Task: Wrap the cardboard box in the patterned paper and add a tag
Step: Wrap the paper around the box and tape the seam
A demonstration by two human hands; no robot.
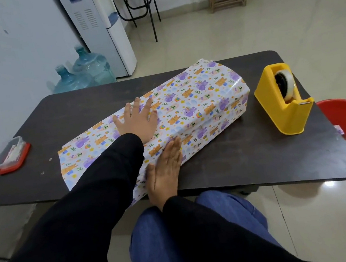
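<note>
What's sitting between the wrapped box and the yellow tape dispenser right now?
Nothing: the head view shows only bare dark table between the paper-covered box and the tape dispenser.

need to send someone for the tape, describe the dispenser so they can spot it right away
Start at the dark table and find the wrapped box lying across its middle. The dispenser stands just right of the box's far end, near the table's right edge. It is the only yellow thing there, a wedge-shaped block holding a roll of clear tape.

On the dark rectangular counter [236, 162], yellow plastic tape dispenser [283, 101] lies right of the paper-wrapped long box [197, 106]; clear red-lidded plastic container [11, 154] left.
</note>
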